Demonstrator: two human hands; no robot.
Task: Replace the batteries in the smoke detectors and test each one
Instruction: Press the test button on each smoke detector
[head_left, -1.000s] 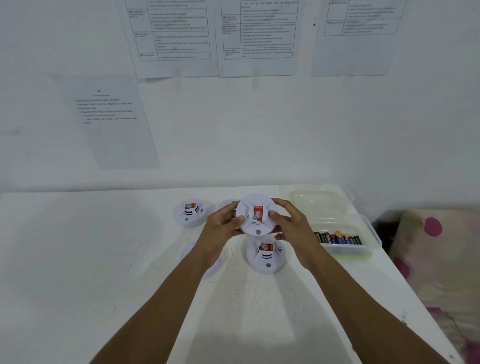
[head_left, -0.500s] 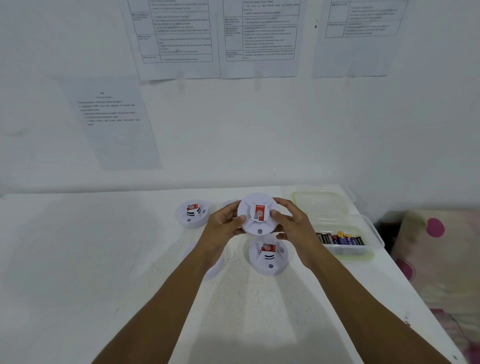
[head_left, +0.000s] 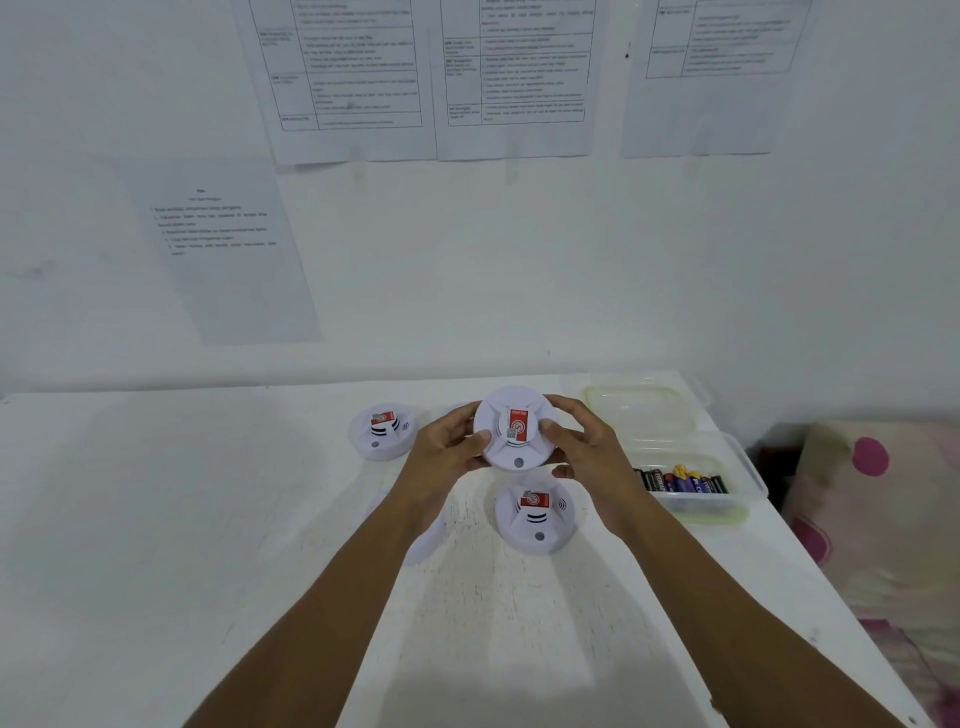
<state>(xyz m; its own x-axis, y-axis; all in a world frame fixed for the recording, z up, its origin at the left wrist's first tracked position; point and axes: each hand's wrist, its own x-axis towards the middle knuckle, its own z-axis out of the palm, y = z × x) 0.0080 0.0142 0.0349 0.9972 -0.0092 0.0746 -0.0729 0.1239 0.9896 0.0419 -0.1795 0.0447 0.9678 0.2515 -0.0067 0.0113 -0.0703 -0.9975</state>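
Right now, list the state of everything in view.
held smoke detector: off the table, label facing camera
left hand: grips its left edge
right hand: grips its right edge
far smoke detector: lying on table, untouched
near smoke detector: lying on table, untouched
battery container: open, batteries inside
lid: off, behind container

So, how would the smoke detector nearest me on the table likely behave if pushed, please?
The nearest smoke detector looks like a rigid plastic disc resting flat on the table, so it would probably slide rather than tip or roll. A matching held detector sits in fingertips, suggesting it is light.
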